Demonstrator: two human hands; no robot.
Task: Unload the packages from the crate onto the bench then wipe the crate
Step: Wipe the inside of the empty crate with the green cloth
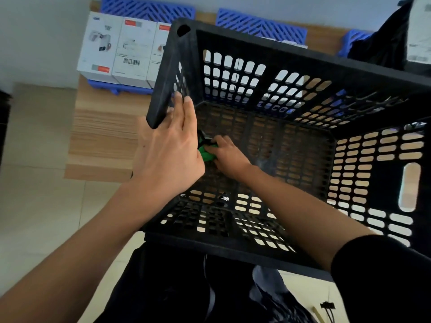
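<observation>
A large black plastic crate with slotted, perforated walls and floor (291,73) fills most of the view, tipped so that its open top faces the camera and its near rim sits above the person's dark-clothed lap. The left hand (170,145) grips the crate's left corner rim, its fingers (186,108) lying straight and close together along the inner wall while the thumb is hidden behind the rim. The right hand (227,155) reaches down to the crate floor near the left wall, its fingers (219,139) curled together and clamped on a crumpled green cloth (206,155), which is pressed against the floor grid; a small black shape just above the cloth is too unclear to identify. A black sleeve (382,276) covers the right upper arm, and both forearms are bare. The crate holds no boxes. Behind it, on the light wooden tabletop (102,134), three white printed cardboard packages (121,50) stand side by side, touching one another, resting on a blue plastic slatted tray (121,88); the middle one shows a barcode. More blue slatted plastic panels (261,25) lean at the back of the tabletop against the pale wall. A dark bag-like shape (384,43) sits at the upper right. Pale floor tiles (35,194) lie to the left.
</observation>
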